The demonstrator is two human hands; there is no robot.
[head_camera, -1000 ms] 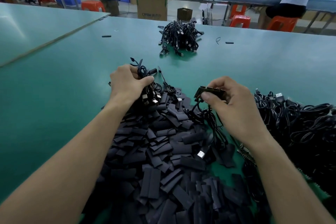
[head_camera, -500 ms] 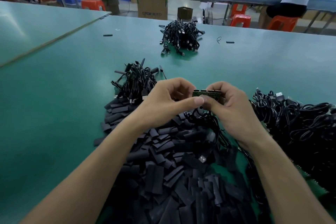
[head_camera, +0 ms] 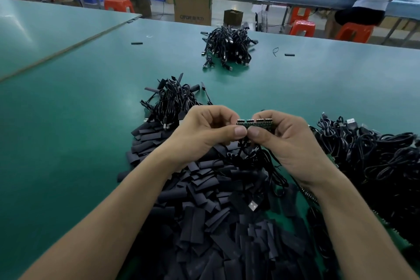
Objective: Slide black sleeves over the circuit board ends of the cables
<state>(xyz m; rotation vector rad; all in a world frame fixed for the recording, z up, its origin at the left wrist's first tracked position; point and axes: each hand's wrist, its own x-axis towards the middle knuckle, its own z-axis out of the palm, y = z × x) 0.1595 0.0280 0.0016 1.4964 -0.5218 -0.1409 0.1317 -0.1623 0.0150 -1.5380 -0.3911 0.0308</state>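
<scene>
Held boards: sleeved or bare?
Bare. The green boards show uncovered between the left hand and right hand; sleeves lie piled below.

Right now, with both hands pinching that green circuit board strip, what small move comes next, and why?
Probably the left hand lets go and takes one from the heap of flat black sleeves: it and the right hand both pinch the green circuit board strip, and neither holds a sleeve.

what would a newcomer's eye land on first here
First, the two bare hands at centre: the left hand and right hand pinch a row of green circuit boards between them. Below lies a big heap of flat black sleeves, and a tangle of black cables crowds the right side of the green table.
</scene>
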